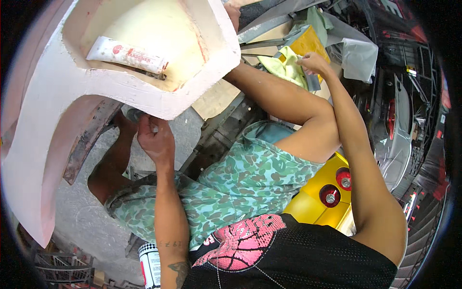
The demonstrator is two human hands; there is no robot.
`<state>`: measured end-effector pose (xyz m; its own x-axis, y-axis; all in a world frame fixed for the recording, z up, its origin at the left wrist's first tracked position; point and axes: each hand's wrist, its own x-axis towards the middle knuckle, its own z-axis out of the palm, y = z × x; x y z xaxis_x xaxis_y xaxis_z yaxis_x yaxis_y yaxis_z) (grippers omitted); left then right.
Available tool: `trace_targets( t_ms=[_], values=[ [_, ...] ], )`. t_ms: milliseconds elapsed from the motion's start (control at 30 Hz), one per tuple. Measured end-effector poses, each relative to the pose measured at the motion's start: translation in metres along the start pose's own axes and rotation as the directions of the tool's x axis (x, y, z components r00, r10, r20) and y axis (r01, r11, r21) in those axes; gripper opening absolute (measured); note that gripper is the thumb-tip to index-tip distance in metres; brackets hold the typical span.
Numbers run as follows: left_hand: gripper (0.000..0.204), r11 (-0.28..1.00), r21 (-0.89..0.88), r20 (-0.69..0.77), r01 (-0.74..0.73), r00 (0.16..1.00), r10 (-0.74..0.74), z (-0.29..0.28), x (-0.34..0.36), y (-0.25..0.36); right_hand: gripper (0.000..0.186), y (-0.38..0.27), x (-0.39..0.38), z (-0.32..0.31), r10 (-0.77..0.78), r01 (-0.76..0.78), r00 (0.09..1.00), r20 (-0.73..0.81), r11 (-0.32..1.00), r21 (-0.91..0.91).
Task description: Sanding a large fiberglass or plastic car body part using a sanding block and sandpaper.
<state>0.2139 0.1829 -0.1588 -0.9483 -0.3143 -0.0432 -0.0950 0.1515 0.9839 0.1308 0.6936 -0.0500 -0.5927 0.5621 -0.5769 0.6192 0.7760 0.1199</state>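
A large pale pink-white moulded body panel (57, 82) fills the upper left, with a cream-coloured hollow. Lying inside the hollow is a white squeeze tube (127, 55) with red print and a smeared end. Just under the panel's lower edge is my left hand (156, 138), its fingers curled together beside a small greyish thing (134, 114); what they hold is not clear. Far to the right, my right hand (314, 64) pinches a yellow-green cloth (285, 67). A flat grey piece (314, 81) sits below that hand.
Shiny yellow panels with round red lights (330, 196) stand beside my right thigh. A white can (149, 264) with a checkered rim is near my left forearm. Brown board (215, 98) and dark metal lie beyond my legs. Clear plastic (359, 59) hangs at the upper right.
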Motion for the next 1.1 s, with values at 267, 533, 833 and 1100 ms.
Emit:
trace_targets(
  t_ms=[267,533,833,1100],
  values=[
    [0.022,0.990,0.116,0.034,-0.085,0.996,0.082,0.008,-0.005,0.029,0.049,-0.010,-0.014,-0.003,0.023,-0.027,0.999,0.033,0.993,0.112],
    [0.027,0.941,0.307,0.027,-0.144,0.989,0.143,0.004,-0.005,0.025,0.043,-0.008,-0.012,-0.002,-0.041,0.033,0.997,0.058,0.991,0.128],
    [0.026,0.887,0.330,0.070,-0.325,0.945,0.320,-0.003,0.001,0.013,0.045,-0.003,-0.006,-0.002,-0.095,0.090,0.994,0.045,0.990,0.108],
    [0.023,0.912,0.297,0.088,-0.285,0.959,0.271,-0.010,-0.001,0.011,0.042,-0.006,-0.005,0.004,-0.145,0.145,0.989,-0.002,0.984,0.104]
  ],
)
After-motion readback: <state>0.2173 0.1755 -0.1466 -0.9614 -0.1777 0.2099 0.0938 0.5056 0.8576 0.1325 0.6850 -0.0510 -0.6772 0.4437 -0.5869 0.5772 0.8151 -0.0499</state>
